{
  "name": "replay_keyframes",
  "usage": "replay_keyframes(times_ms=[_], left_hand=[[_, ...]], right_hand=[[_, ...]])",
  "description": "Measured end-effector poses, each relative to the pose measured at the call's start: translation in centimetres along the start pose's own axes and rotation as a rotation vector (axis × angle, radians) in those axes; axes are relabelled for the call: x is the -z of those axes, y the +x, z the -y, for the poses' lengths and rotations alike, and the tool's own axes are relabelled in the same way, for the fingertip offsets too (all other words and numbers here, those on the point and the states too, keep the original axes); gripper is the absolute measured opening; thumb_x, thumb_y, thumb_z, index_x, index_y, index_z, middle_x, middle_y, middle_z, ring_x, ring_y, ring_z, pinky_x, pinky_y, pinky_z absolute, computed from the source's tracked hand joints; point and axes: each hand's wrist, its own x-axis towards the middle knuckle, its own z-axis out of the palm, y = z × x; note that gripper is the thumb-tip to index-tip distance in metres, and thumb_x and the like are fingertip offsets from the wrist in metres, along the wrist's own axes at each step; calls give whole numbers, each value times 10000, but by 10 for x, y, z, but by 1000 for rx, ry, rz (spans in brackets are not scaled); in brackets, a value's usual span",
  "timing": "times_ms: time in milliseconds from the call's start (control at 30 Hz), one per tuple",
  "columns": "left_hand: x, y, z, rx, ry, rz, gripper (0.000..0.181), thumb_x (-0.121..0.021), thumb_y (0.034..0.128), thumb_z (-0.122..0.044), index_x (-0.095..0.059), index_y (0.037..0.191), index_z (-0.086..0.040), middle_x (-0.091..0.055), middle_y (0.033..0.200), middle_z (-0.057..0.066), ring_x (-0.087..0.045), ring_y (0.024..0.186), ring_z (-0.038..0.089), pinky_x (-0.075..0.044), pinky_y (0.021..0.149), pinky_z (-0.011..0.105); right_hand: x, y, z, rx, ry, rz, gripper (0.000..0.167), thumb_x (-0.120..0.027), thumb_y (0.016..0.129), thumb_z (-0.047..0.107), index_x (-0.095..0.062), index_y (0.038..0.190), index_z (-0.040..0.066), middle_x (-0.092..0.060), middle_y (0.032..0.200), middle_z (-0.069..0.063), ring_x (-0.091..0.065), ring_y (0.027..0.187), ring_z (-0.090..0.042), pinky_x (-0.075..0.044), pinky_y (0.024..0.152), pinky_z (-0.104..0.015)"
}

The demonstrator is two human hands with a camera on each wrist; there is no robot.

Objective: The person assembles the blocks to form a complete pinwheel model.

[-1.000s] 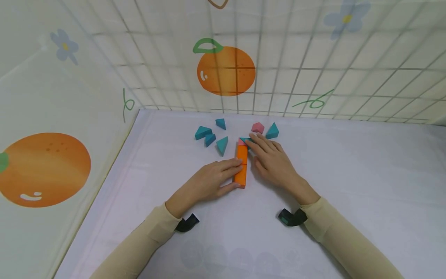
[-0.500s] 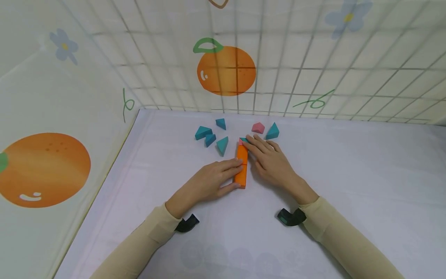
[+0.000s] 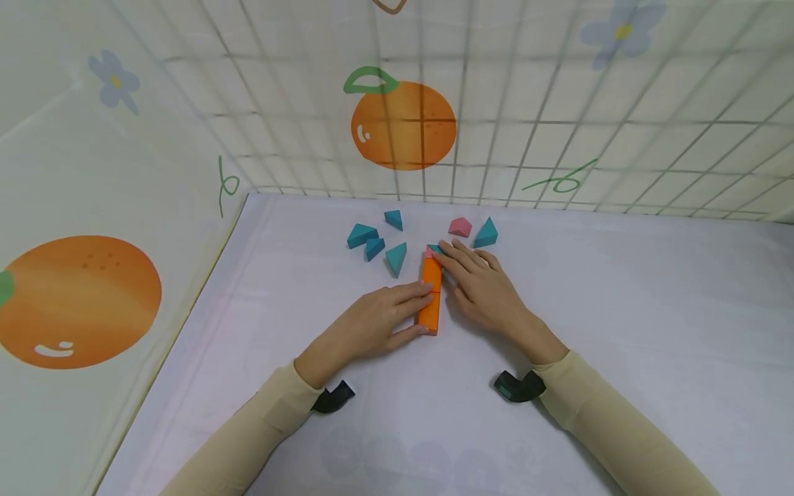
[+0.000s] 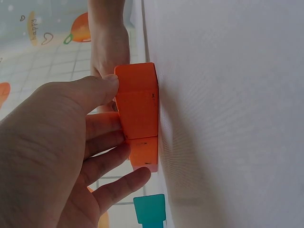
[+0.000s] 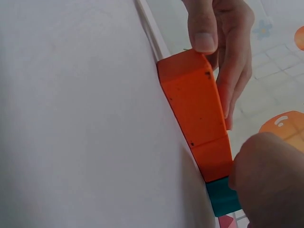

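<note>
Two orange blocks (image 3: 428, 318) lie end to end in a line on the table. My left hand (image 3: 369, 320) rests against them from the left, fingers nearly straight on their upper side, thumb at the near end. In the left wrist view the thumb touches the near block's (image 4: 137, 109) edge. Beyond the far orange end sit a pink triangular block (image 3: 429, 253) and a teal triangular block (image 3: 435, 249), touching. My right hand (image 3: 486, 293) has its extended fingertips on the teal one, partly hiding it. In the right wrist view the teal block (image 5: 223, 197) adjoins the orange.
Several loose teal triangular blocks (image 3: 362, 235) lie left of the line. Back right are a pink block (image 3: 460, 227) and another teal block (image 3: 486, 233). A patterned cloth wall (image 3: 496, 138) stands along the table's (image 3: 651, 331) back edge.
The right fingertips have shifted slightly left, bringing the teal block against the pink one at the line's far end. The left hand and the orange blocks stay in place.
</note>
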Motion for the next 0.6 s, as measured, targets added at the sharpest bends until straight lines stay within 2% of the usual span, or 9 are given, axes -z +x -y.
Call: replay_keyframes(times_ms=[600], left_hand=[[-1, 1, 0, 5, -10, -7, 542, -709, 895, -376, -614, 1327, -63, -582, 1397, 57, -551, 1292, 192, -473, 1053, 328]], right_hand=[[1, -1, -1, 8, -3, -3, 557, -508, 935, 132, -426, 1485, 122, -384, 1560, -62, -293, 1471, -283, -286, 1138, -501]])
